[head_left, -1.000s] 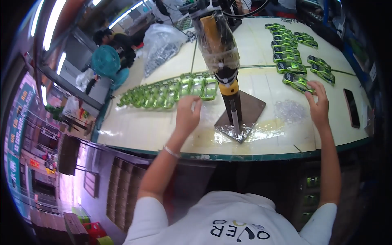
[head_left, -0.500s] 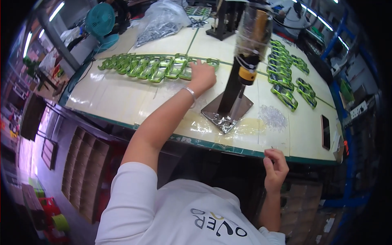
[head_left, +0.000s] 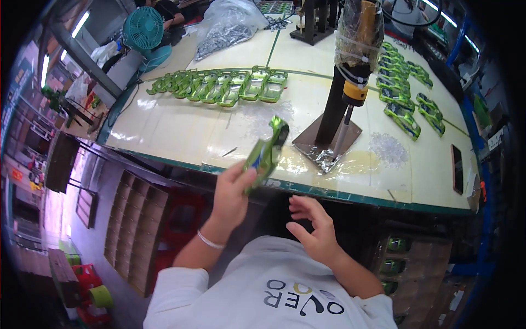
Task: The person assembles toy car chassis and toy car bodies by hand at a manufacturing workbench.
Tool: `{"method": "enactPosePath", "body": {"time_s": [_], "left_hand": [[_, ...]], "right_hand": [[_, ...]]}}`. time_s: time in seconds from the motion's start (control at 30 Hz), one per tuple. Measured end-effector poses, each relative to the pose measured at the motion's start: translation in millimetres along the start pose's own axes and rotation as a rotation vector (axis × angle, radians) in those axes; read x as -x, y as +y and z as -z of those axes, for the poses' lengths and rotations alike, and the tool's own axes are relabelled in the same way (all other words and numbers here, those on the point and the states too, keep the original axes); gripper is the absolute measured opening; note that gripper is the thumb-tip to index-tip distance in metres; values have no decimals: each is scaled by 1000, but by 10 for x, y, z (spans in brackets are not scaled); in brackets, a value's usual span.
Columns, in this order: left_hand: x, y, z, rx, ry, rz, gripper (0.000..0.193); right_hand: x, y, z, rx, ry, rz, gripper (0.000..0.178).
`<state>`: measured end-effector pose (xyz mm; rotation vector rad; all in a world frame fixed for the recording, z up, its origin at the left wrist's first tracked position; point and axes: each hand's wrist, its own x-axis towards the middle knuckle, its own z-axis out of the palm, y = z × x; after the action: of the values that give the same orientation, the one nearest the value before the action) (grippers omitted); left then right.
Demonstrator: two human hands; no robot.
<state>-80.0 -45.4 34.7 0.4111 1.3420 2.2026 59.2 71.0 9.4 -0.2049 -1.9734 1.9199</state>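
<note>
My left hand (head_left: 231, 194) grips a shiny green toy car body shell (head_left: 264, 156), tilted in the air over the table's front edge. Close by on the right, my right hand (head_left: 315, 226) has its fingers apart and nothing visible in them. Beyond the held shell, a row of overlapping green car shells (head_left: 219, 88) stretches to the left. In front of me stands an upright bench tool (head_left: 356, 93), wrapped in clear plastic at the top, with a yellow collar and a metal rod reaching toward its square base plate (head_left: 307, 141).
Right of the tool lie a pile of small clear pieces (head_left: 389, 149), more green shells (head_left: 395, 82) and a phone (head_left: 456, 170). A plastic bag of grey parts (head_left: 227, 33) and a teal fan (head_left: 143, 30) stand behind. Below left is a divided brown tray (head_left: 134, 225).
My left hand has taken a green car shell from the row's right end and drawn it back toward me. My right hand has moved left toward it, and its fingers have spread.
</note>
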Motion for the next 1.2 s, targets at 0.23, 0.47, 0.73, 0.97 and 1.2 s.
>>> {"method": "enactPosePath", "body": {"time_s": [0.23,0.47,0.73,0.97,1.2], "left_hand": [[501,-225,20,4,-64,-12,21],[239,-77,24,-1142,-309,-751,14],[-977,9,722,-1428,-89,-478,6],[-1065,26,623,-1564,-137,-606,8],[-1044,96,660,-1316,-62,-316,7]], "right_hand": [[-165,-51,-290,-185,32,75,58],[109,240,-164,-633,181,-172,60],[268,115,-63,-549,152,-258,68],[313,118,-41,-553,156,-302,69],[232,179,-20,-557,93,-300,62]]}}
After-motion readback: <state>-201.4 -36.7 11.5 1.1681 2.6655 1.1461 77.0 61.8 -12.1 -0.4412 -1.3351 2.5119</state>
